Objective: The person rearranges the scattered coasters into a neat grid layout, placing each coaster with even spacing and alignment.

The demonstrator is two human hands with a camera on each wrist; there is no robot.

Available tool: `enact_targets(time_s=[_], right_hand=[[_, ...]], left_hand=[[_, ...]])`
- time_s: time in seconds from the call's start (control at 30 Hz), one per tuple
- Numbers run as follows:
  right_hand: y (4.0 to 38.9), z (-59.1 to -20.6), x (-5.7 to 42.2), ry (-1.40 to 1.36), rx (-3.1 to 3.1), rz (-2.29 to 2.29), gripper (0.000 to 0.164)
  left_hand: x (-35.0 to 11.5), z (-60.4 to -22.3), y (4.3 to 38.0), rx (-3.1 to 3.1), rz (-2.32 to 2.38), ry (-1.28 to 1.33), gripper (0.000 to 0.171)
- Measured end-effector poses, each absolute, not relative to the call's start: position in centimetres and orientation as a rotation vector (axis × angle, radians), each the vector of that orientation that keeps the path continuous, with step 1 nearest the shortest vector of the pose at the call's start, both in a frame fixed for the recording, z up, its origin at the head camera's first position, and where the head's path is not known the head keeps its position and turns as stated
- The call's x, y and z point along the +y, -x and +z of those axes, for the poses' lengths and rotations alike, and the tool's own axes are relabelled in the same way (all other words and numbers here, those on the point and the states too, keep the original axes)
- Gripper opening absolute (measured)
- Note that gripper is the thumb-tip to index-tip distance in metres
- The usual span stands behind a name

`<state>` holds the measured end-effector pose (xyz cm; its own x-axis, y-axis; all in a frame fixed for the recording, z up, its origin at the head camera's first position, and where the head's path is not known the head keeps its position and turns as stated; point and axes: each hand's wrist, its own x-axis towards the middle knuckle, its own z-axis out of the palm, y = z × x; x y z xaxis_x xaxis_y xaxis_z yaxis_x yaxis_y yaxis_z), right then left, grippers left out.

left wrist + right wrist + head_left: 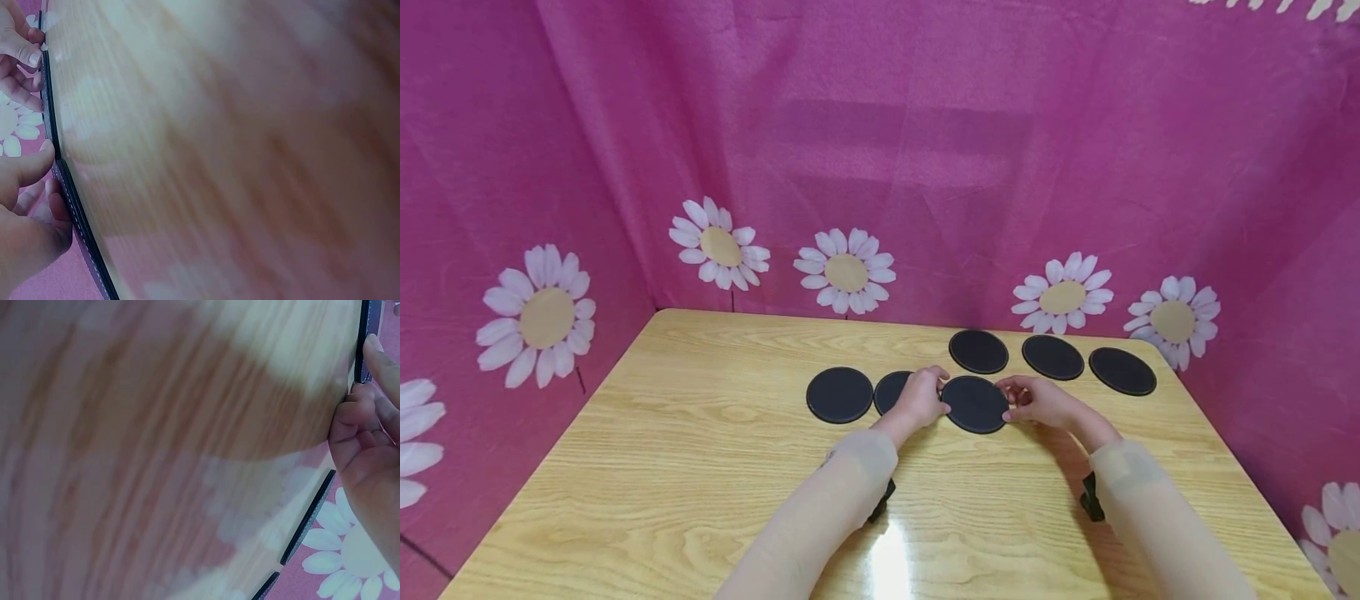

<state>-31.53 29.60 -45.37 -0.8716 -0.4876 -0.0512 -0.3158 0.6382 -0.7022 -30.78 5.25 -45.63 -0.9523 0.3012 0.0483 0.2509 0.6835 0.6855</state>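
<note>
Both hands are at one round black coaster (975,404), the rightmost of the front row, lying flat on the wooden table. At its left rim, the left hand (917,397) holds the edge with thumb and fingers. Its forearm side partly covers a second coaster (889,388). The right hand (1037,402) grips the opposite rim, its fingers bent and its thumb (377,353) against the edge in the right wrist view. Pale stitching shows along the side of a coaster (81,231) beside the left fingers.
Another black coaster (840,395) lies at the left end of the front row. Behind stand three more in a line: one coaster (978,351), a middle coaster (1052,357) and a right coaster (1122,371). A pink flowered cloth (917,208) hangs round the table (700,467).
</note>
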Motion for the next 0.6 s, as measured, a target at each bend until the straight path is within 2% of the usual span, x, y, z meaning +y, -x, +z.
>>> enact_targets(time_s=[0.33,0.6], right_hand=[[31.5,-45.1,29.5,0.692,2.693,-0.939,0.052],[32.1,-43.9,29.5,0.719,2.884,-0.867,0.048]], left_hand=[[4.8,-45.4,31.1,2.770,1.162,-0.493,0.050],[4.1,-44.5,32.3,2.698,1.325,-0.480,0.051]])
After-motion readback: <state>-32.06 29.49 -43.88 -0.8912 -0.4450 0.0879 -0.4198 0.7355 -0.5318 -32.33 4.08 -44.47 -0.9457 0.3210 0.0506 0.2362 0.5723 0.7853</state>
